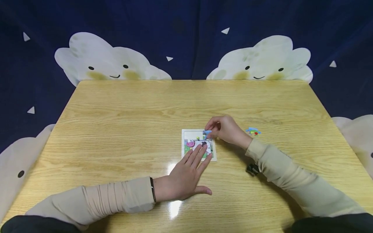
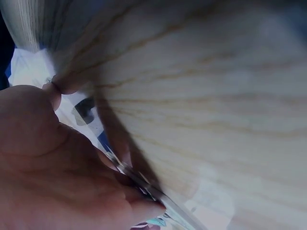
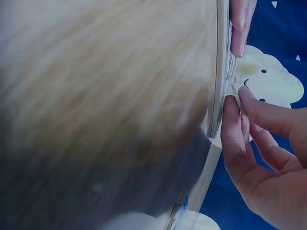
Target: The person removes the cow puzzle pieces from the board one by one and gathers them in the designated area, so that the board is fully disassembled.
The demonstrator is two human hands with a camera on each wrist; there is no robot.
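Observation:
A square cow jigsaw puzzle (image 1: 188, 149) in a white frame lies on the table; its upper left part shows bare white backing. My left hand (image 1: 186, 177) rests with straight fingers on the lower part of the puzzle, thumb spread on the wood. At the upper right corner, my right hand (image 1: 227, 130) pinches a blue puzzle piece (image 1: 207, 132) between thumb and fingers, tilted over the frame. In the right wrist view the pinching fingers (image 3: 231, 124) are beside the frame's edge, the piece mostly hidden. The left wrist view is dim, with the left palm (image 2: 57, 177) in front.
Another colourful puzzle piece (image 1: 253, 131), blue and green with a red spot, lies to the right of the puzzle near the right forearm. The wooden table (image 1: 122, 123) ends at a dark blue curtain (image 1: 186, 29) printed with smiling clouds.

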